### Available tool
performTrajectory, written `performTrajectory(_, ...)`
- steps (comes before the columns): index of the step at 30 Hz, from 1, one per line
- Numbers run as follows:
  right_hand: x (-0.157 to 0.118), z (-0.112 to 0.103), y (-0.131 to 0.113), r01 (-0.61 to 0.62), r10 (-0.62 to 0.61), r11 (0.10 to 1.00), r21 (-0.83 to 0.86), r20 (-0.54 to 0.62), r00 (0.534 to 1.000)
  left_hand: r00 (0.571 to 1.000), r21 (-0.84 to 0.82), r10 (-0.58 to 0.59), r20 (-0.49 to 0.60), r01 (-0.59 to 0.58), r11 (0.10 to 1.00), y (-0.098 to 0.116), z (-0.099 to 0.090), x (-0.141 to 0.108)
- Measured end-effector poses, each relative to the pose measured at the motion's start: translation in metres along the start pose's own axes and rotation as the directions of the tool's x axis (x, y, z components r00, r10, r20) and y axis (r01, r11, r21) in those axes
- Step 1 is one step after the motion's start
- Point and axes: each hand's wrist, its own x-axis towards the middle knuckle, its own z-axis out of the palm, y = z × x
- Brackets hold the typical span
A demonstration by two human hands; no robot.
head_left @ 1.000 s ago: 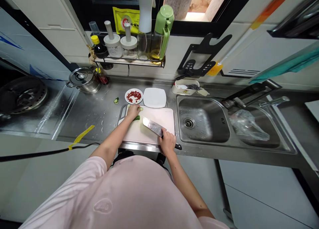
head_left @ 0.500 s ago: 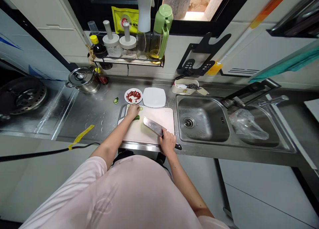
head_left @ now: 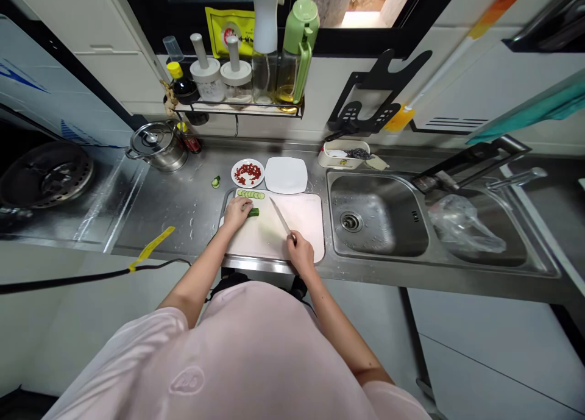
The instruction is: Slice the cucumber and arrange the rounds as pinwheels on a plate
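Note:
My left hand (head_left: 236,214) is closed round a short green cucumber piece (head_left: 253,212) on the white cutting board (head_left: 301,219); part of the piece sticks out to the right of the fingers. In my right hand (head_left: 300,252) is the handle of a cleaver (head_left: 280,217), its blade on edge, pointing away and slightly left, apart from the cucumber. A row of cucumber slices (head_left: 251,194) lies along the board's far left edge. Just beyond the board stand a plate of chopped red pieces (head_left: 247,174) and a bare white plate (head_left: 286,175).
Cucumber ends (head_left: 216,181) lie on the steel counter left of the plates. A lidded pot (head_left: 158,145) stands at the back left, near the stove (head_left: 46,175). To the right is a double sink (head_left: 379,219) with a plastic bag (head_left: 466,224). Bottles and jars fill a shelf (head_left: 237,108).
My left hand has drawn back from the far slices to the cucumber piece. The cleaver has turned from lying nearly flat to standing on edge, pointing more straight away from me.

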Motion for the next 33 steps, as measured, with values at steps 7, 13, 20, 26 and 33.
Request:
performTrajectory(7,0.011,0.007,-0.038,0.086,-0.080,0.995,-0.041,0.140,0.987,0.980,-0.002,0.180,0.080,-0.181,0.984,0.001,0.003,-0.014)
performTrajectory(13,0.010,0.014,-0.059,0.091,-0.073,0.992,-0.085,0.187,0.980,0.973,-0.002,0.191,0.128,-0.193,0.981,-0.003,0.009,-0.013)
performTrajectory(20,0.008,0.018,-0.064,0.092,-0.075,0.992,-0.084,0.194,0.978,0.970,0.018,0.207,0.128,-0.211,0.977,-0.004,0.010,-0.014)
performTrajectory(26,0.007,0.019,-0.067,0.084,-0.065,0.993,-0.083,0.210,0.975,0.970,0.043,0.195,0.148,-0.203,0.978,-0.003,0.010,-0.014)
performTrajectory(33,0.006,0.019,-0.068,0.089,-0.077,0.995,-0.051,0.210,0.975,0.967,0.038,0.221,0.124,-0.227,0.973,-0.004,0.011,-0.014)
